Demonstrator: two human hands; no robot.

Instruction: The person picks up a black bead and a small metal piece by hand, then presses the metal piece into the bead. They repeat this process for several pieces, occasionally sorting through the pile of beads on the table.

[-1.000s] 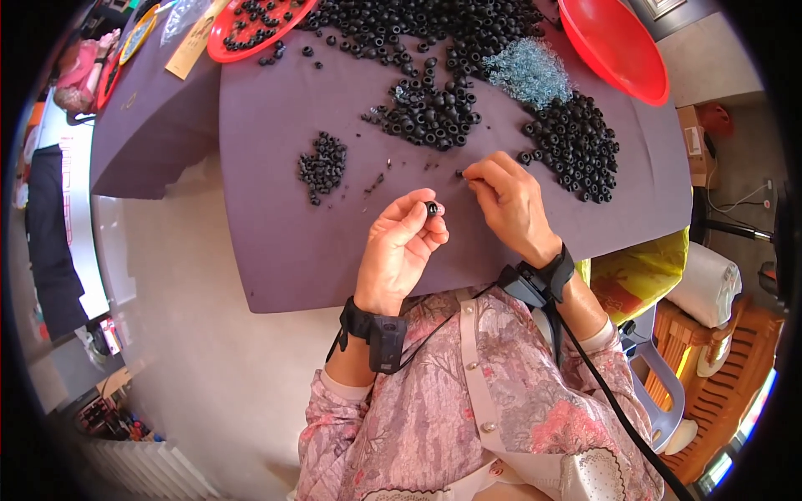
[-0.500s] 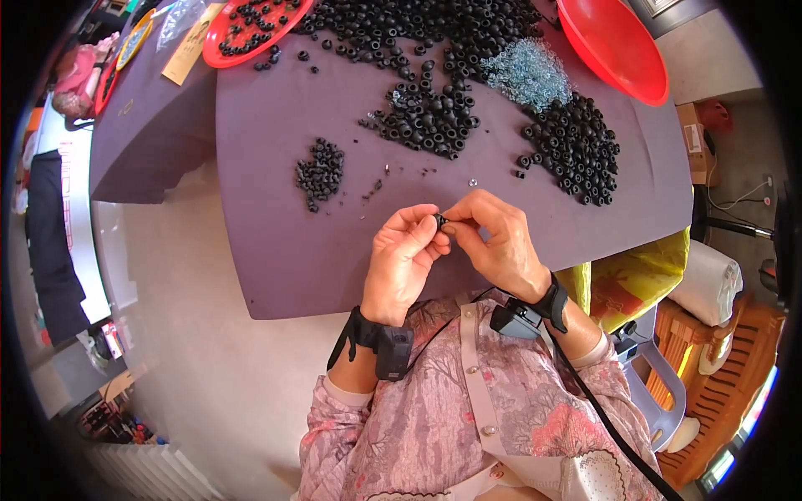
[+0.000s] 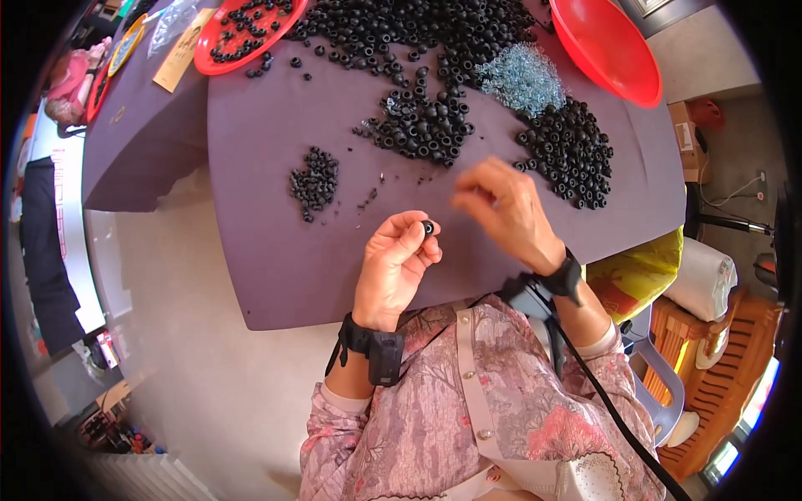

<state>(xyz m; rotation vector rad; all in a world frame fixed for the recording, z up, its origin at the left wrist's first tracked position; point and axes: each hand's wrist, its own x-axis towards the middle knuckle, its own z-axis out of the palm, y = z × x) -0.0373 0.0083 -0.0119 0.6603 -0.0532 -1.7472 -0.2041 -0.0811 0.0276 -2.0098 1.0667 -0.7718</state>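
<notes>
My left hand (image 3: 396, 260) pinches a small round black plastic piece (image 3: 428, 227) between thumb and forefinger, its pale-ringed hole facing up. To the right, my right hand (image 3: 505, 213) hovers over the table apart from it, its fingers curled and smeared by motion. Beyond that hand lies a pile of black hollow caps (image 3: 568, 154), with a heap of thin bluish metal springs (image 3: 522, 79) behind it. A smaller cluster of black caps (image 3: 426, 125) sits nearer the middle, and a pile of tiny black parts (image 3: 315, 184) lies to the left.
The purple-covered table (image 3: 276, 267) carries a big heap of black pieces (image 3: 418, 29) at its far side. A red tray (image 3: 242, 54) holding black pieces stands far left, and a red bowl (image 3: 614, 58) far right. A yellow bag (image 3: 639, 280) hangs by the right edge.
My right hand has left the black piece and moved up and to the right. My left hand keeps hold of it, shifted slightly left.
</notes>
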